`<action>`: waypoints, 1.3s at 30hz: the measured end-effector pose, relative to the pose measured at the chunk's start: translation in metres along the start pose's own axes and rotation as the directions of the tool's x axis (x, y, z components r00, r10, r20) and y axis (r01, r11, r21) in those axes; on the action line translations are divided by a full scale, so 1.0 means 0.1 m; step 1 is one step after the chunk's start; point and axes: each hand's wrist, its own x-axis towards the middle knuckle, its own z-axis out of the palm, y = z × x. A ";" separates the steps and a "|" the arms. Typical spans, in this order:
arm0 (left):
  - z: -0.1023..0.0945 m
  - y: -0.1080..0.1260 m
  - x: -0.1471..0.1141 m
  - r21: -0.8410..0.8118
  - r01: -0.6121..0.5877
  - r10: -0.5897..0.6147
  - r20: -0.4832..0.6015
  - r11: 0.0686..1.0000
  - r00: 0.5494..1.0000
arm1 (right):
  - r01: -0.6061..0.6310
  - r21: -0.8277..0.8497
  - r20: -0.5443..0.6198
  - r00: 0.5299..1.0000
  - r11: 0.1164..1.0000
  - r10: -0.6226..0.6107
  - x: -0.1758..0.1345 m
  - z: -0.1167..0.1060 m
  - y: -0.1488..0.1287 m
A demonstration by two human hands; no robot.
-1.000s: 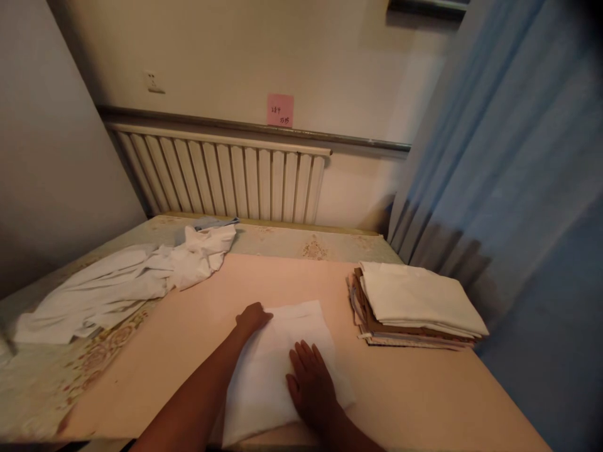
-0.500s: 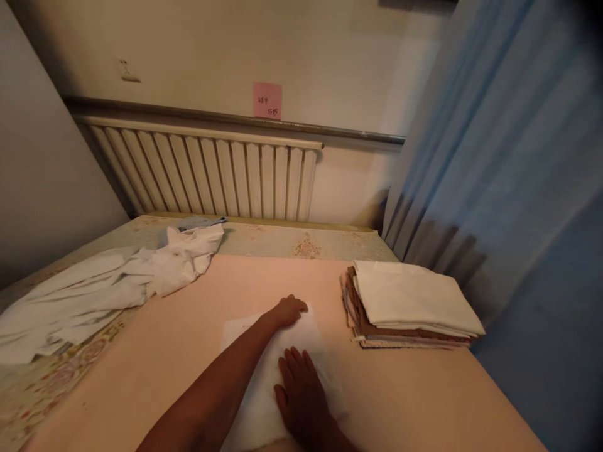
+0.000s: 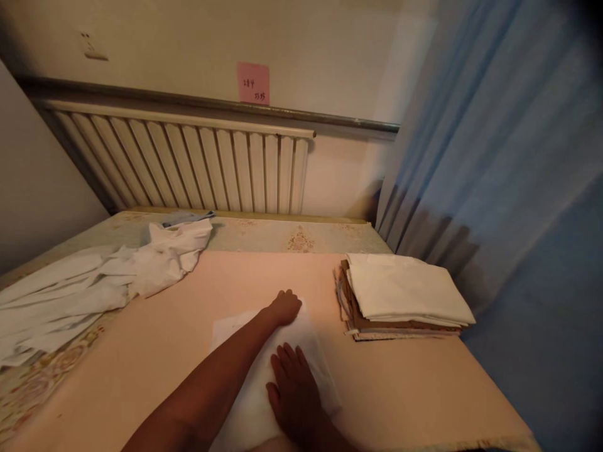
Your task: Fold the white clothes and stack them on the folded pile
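A thin white sheet [image 3: 249,389], see-through along its right edge, lies in front of me; I cannot tell whether it is cloth or a plastic bag. My left hand [image 3: 285,307] is at its far right corner, fingers curled down and closed on it. Nearer to me, my right hand [image 3: 296,389] rests flat on the sheet with its fingers stretched out and apart. The left forearm crosses over the sheet and hides part of it. Beneath lies a smooth pink cover [image 3: 155,351].
Right of my hands sits a stack of folded cloths [image 3: 409,292], white on top. Crumpled white cloth [image 3: 164,260] lies at the left on a flowered cover [image 3: 42,389]. Behind are a radiator [image 3: 198,163] and a pink note [image 3: 253,83]; a blue curtain [image 3: 471,157] hangs at the right.
The view has shifted slightly, so things sit a little further left and higher. My left hand's fingers look more curled at the sheet's corner. My right hand stays flat on the sheet.
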 end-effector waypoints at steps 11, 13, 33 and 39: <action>0.02 0.04 -0.10 0.082 -0.052 0.062 -0.118 0.995 0.991 | 0.003 -0.008 0.000 1.000 1.000 -0.003 0.00 0.02 0.02; 0.04 0.06 -0.11 0.092 -0.060 0.072 -0.132 0.994 0.989 | -0.006 -0.002 -0.009 1.000 1.000 0.006 -0.01 0.03 0.01; 0.21 0.03 -0.08 0.117 -0.014 0.031 -0.144 0.993 0.989 | -0.018 0.035 0.048 0.999 0.999 0.017 0.02 -0.06 0.00; 0.28 -0.02 -0.06 0.084 0.036 -0.023 -0.151 0.996 0.988 | -0.021 0.010 0.076 0.997 1.000 0.020 0.04 -0.10 -0.01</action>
